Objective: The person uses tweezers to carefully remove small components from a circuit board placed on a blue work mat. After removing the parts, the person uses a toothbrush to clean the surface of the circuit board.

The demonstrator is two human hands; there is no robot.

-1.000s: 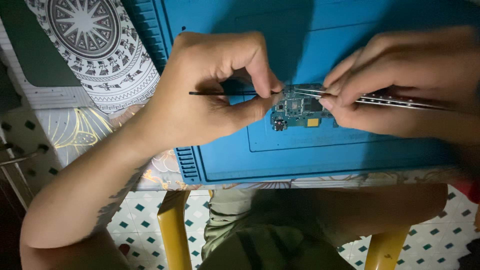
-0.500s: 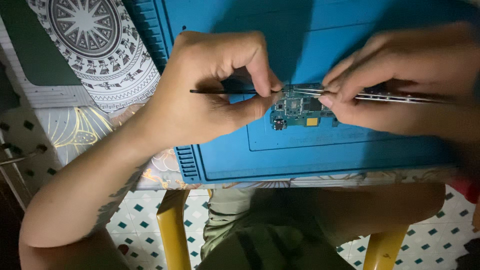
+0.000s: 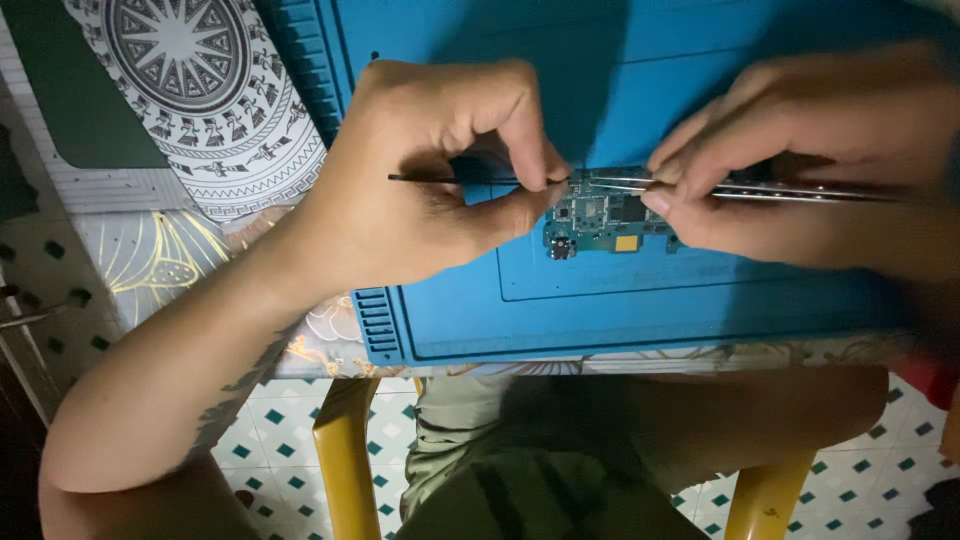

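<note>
Left hand [image 3: 420,190]: thumb and forefinger pinched together on a thin black probe [image 3: 450,179]; other fingers curled under. Fingertips meet at the board's 9 o'clock edge.
Black probe: lies level, tail sticking out toward 9 o'clock past the knuckles, tip hidden under the forefinger.
Right hand [image 3: 800,170]: fingers closed on metal tweezers [image 3: 770,190], clamped about midway along the shafts; fingertips rest on the board's 3 o'clock end.
Metal tweezers: run level from 3 o'clock, tips reaching over the board's top edge toward the left fingertips; whether the tips grip anything cannot be told.
Circuit board [image 3: 605,215]: small, green-blue, with a yellow part near its lower edge; lies flat on the mat between the two hands, touched from both sides.
Blue work mat [image 3: 620,310]: ribbed strip along its 9 o'clock border, raised lip at 6 o'clock; bare blue surface at 6 and 12 o'clock of the board.
Patterned cloth [image 3: 200,90]: round black-and-white design at 10 o'clock, beyond the mat's edge.
Table edge: just beyond the mat's 6 o'clock lip; yellow chair legs [image 3: 345,470] and tiled floor [image 3: 270,440] below.
</note>
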